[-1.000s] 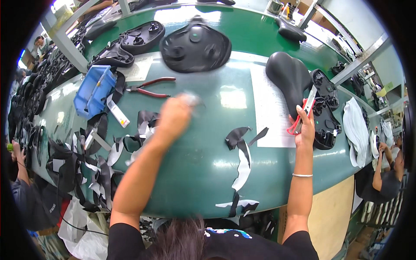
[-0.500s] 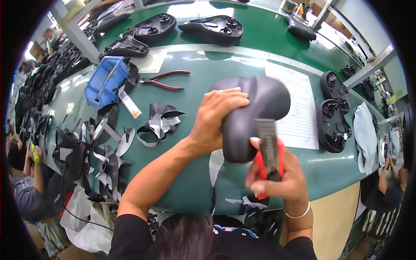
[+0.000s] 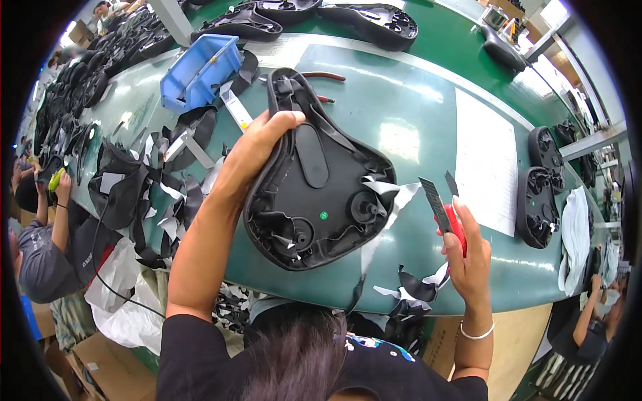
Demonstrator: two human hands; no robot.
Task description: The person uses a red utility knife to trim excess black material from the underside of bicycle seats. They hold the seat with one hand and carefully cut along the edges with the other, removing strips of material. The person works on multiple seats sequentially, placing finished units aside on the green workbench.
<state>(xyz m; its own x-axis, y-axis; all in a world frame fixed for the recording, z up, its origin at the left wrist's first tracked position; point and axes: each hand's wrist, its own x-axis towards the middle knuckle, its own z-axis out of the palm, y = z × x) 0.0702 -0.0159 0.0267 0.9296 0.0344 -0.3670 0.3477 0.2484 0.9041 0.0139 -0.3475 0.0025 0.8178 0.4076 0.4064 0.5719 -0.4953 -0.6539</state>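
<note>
My left hand [image 3: 264, 137] is closed round the narrow nose of a black bicycle saddle [image 3: 281, 200]. The saddle's hollow underside faces up, nose pointing away from me. Loose edges of cover material stick up along its wide end, and a white scrap [image 3: 401, 200] hangs at its right side. To the right of the saddle, apart from it, my right hand [image 3: 468, 250] grips red-handled scissors [image 3: 436, 204]. Their two dark blades stand apart and point away from me; the fingers hide most of the handles.
Black and white offcuts [image 3: 180, 194] lie on the left, more [image 3: 418, 287] at the near edge. Behind the saddle are a blue bin [image 3: 200, 73] and partly hidden pliers [image 3: 324, 76]. Paper [image 3: 485, 160] and other saddles [image 3: 537, 207] are on the right. Co-workers sit at both sides.
The saddle has been turned from its smooth top to its hollow underside. My right hand with the scissors has moved away from it to the right. The whole view has shifted.
</note>
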